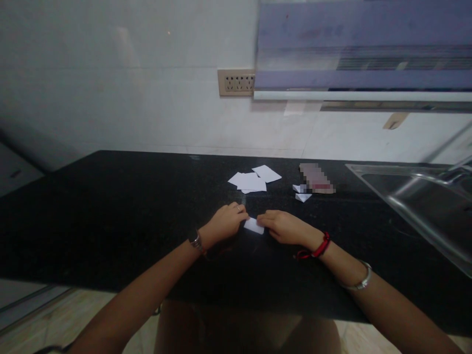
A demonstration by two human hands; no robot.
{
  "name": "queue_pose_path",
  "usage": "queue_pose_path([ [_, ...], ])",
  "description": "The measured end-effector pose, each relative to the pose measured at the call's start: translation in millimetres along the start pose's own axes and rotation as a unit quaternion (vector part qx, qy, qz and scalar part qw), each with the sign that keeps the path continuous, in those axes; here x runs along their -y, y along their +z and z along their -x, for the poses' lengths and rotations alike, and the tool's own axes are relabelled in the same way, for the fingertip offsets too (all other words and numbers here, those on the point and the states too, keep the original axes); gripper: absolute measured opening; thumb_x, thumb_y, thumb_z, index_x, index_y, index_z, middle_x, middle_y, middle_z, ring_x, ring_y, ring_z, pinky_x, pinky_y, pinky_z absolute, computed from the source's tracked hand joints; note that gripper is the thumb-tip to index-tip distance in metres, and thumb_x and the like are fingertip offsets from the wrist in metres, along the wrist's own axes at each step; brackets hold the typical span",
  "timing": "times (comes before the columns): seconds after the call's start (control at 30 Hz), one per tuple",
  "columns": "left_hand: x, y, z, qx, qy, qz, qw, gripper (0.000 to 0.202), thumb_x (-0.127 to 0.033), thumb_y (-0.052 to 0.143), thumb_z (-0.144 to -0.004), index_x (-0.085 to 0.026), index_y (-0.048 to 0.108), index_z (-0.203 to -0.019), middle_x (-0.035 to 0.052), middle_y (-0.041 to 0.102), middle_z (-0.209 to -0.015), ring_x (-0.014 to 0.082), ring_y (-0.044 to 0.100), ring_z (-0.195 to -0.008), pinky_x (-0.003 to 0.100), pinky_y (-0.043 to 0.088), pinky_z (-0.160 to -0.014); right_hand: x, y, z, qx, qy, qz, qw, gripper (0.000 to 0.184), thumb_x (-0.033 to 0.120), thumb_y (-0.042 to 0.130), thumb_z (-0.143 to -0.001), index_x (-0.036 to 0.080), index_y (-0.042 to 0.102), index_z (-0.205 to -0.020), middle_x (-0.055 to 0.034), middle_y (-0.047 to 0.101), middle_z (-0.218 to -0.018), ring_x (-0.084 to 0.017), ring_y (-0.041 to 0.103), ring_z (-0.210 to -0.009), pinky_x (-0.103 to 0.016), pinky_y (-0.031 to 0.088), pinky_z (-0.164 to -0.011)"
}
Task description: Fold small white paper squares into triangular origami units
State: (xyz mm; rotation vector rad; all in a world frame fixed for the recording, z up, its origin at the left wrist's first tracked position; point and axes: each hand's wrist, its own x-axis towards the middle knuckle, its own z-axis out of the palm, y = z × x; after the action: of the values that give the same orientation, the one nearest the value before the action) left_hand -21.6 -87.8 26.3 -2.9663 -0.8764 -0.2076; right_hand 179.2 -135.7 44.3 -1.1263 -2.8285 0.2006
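Observation:
A small white folded paper piece (254, 225) lies on the black countertop (110, 211) between both my hands. My left hand (224, 221), with a ring and a wristwatch, has its fingers curled and pinches the paper's left end. My right hand (285, 227), with a red cord and a metal bangle on the wrist, is closed on the paper's right end. Both hands rest low on the counter.
Several loose white paper sheets (252, 181) lie farther back, with two small folded white bits (302, 192) and a blurred-out object (316, 178) to their right. A steel sink (416, 196) sits at right. A wall socket strip (236, 82) and a range hood (363, 49) are above.

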Motion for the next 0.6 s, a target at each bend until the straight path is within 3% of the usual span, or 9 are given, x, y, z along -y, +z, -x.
queue_pose_path([
  [0.6,3.2,2.1,3.0,0.008,-0.007,0.006,1.0,0.031,-0.008,0.039,-0.077,-0.026,0.055,-0.097,0.0025,0.05,-0.093,0.0156,0.044,-0.082,0.026,0.037,-0.065,0.0,-5.4,6.0,0.005,0.019,-0.008,1.0,0.023,0.007,0.041,-0.072,0.013,0.059,-0.084,-0.0076,0.06,-0.083,-0.016,0.054,-0.081,-0.028,0.038,-0.072],
])
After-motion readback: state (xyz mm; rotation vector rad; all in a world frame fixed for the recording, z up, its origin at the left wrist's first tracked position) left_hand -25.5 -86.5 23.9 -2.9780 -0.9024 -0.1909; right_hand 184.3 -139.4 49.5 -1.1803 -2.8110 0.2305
